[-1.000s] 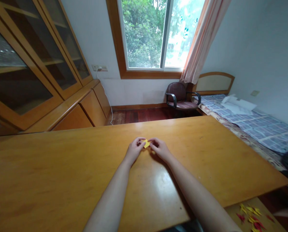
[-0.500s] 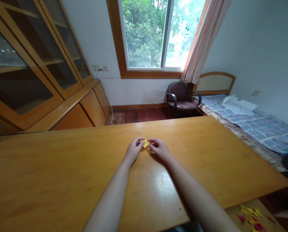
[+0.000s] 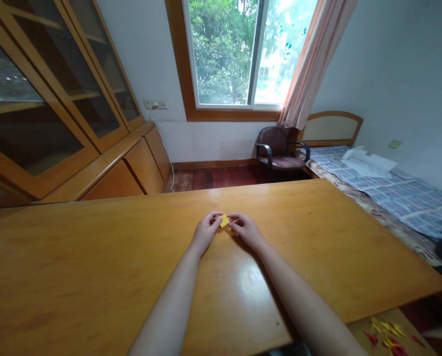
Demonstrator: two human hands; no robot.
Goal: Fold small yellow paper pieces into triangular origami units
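Between my two hands is a small piece of folded yellow paper (image 3: 224, 220), just above the wooden table (image 3: 95, 267). My left hand (image 3: 207, 228) pinches its left side between thumb and fingers. My right hand (image 3: 246, 228) has its thumb and forefinger closed at the paper's right edge. The fingertips cover part of the paper, so its full folded shape is hard to make out.
Several yellow and red folded paper pieces (image 3: 389, 332) lie on a lower surface at the bottom right. Beyond the table stand a maroon armchair (image 3: 276, 148) and a bed (image 3: 387, 198) with white sheets. A glass-door cabinet (image 3: 95, 141) lines the left wall.
Both hands stay in nearly the same place around the yellow paper, with only slight finger movement. The whole view has shifted slightly.
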